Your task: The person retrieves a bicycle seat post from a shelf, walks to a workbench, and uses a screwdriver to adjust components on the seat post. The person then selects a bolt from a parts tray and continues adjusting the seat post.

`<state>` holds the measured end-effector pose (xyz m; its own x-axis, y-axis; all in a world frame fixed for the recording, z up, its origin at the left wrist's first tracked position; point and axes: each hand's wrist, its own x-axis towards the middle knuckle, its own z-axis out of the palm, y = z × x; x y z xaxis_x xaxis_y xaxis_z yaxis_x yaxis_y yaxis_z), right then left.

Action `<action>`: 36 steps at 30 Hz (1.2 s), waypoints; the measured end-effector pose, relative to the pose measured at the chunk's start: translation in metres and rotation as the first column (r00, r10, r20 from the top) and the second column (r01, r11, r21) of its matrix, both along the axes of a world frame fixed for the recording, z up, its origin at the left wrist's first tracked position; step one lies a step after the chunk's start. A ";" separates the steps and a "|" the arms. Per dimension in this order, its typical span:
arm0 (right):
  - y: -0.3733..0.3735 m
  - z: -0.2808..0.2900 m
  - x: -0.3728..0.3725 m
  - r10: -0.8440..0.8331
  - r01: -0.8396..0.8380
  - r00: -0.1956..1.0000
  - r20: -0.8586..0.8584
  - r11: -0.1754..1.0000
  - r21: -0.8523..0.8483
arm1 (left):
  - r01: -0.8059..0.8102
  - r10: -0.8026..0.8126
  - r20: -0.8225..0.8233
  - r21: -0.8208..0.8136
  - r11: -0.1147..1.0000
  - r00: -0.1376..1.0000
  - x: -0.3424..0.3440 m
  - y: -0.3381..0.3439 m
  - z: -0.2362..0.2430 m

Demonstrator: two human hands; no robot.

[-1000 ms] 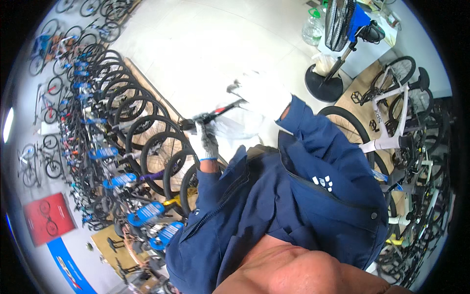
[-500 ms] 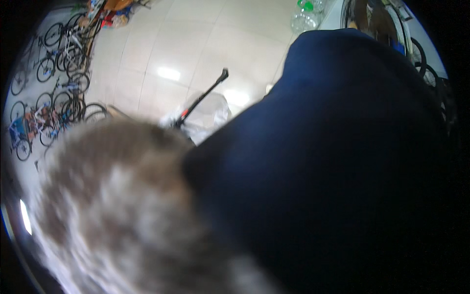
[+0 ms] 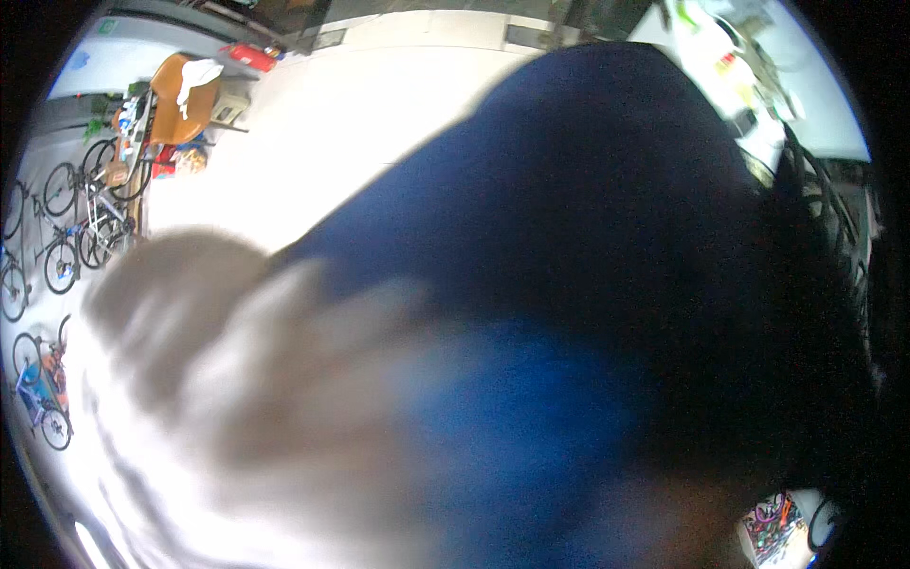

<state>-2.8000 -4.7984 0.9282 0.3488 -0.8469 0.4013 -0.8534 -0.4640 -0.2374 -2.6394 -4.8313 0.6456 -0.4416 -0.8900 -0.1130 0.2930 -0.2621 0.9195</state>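
Observation:
A dark blue sleeve (image 3: pixel 588 161) fills much of the head view, its bent elbow near the top. At its lower left end is a large, pale grey blurred shape that looks like my right hand (image 3: pixel 256 398) in a glove, very close to the camera. Motion smears its fingers, and whether it holds anything cannot be made out. A brighter blue patch of cloth lies beside it. My left hand is not in view.
Several bicycles (image 3: pixel 95 218) stand along the left side. Beyond them are an orange-brown chair (image 3: pixel 180 114) with a white cloth (image 3: pixel 197 83) and a red object (image 3: pixel 248 57) by the wall. A box of small coloured items (image 3: pixel 775 531) shows at lower right.
The view has swung, bringing in the chair and far doorway. The black stick-like part, clear plastic and green-capped bottles are no longer seen. The sleeve covers more of the middle.

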 end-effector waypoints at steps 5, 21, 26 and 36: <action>-0.122 0.023 -0.117 -0.029 0.029 0.999 0.014 0.999 0.030 | 0.107 -0.107 0.013 0.006 0.994 0.994 -0.135 -0.131 0.021; -0.257 -0.003 -0.585 -0.237 0.236 0.971 0.004 0.969 0.070 | 0.265 -0.264 0.030 -0.029 0.964 0.964 -0.592 -0.315 0.005; -0.276 -0.003 -0.746 -0.312 0.310 0.950 -0.002 0.943 0.118 | 0.266 -0.265 0.025 -0.014 0.964 0.964 -0.731 -0.357 0.015; -0.300 -0.053 -1.088 -0.617 0.606 0.786 -0.028 0.762 0.227 | 0.422 -0.420 -0.053 0.014 0.907 0.906 -1.064 -0.462 -0.033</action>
<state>-3.8877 -5.0987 0.8757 -0.2867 -0.9392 0.1889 -0.9242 0.2192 -0.3128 -3.7037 -5.2937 0.6126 -0.7800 -0.6174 -0.1022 0.1938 -0.3936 0.8986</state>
